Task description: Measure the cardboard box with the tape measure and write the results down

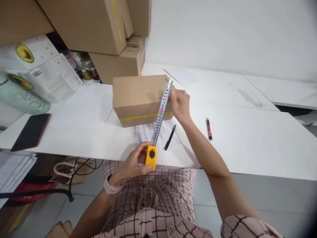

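My left hand [132, 163] gripped the yellow tape measure [152, 157] at the table's [237, 142] near edge, index finger at its far end and thumb at its near end. From that case, as I looked down, the metal blade [158, 124] ran out between twelve and one o'clock, across the right part of the cardboard box [137, 91], its tip by the box's far edge. The box itself sat at about twelve o'clock, partly over a printed sheet [143, 134]. My right hand [180, 104] was at one o'clock, fingers curled in beside the blade and the box's right end; I could not tell whether they pinched either. A black pen [170, 137] lay between one and two, a red marker [209, 129] at two, and a phone [31, 131] between nine and ten.
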The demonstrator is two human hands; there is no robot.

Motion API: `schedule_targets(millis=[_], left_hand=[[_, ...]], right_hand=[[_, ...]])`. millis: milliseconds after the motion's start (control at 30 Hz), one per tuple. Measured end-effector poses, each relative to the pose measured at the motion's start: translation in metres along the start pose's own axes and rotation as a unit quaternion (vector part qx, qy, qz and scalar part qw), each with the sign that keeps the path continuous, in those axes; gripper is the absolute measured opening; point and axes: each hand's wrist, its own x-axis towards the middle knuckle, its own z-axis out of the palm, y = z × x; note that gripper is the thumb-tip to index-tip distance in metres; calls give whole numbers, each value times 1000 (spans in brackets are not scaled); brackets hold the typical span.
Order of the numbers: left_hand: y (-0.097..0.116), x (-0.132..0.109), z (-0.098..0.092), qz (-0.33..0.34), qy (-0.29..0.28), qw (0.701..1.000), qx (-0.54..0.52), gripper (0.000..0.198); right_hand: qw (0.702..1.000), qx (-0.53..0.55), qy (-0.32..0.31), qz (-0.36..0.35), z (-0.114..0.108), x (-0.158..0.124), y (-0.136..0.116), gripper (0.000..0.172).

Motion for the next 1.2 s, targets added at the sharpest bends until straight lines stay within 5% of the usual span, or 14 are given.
schedule_targets(millis=[200,400,600,700,800,867,933,1033,1200], left_hand=[[6,1,-1,3,-9,1000,2,74],[11,3,-2,11,-30,999,-2,72],[14,3,3,4,18,999,-43,99],[13,3,3,0,15,998,-61,99],[10,3,2,3,10,997,-70,98],[7,3,2,7,11,997,-75,96],[5,3,2,10,16,996,-83,94],[7,4,1,24,31,997,-73,91],[28,15,-11,98,144,978,117,79]], right_hand=[[945,289,-45,144,-44,45,-16,56],[899,391,-72,183,-52,56,-20,38],[864,426,-92,253,-36,-14,-28,42],[839,436,-173,275,-27,-63,-46,44],[861,352,-272,247,-29,-94,-54,39],[915,193,-271,228,-34,-101,-48,36],[937,20,-261,230,-39,-103,-35,36],[914,-103,-320,227,-41,-105,-17,38],[904,-111,-372,180,-45,-109,-9,30]])
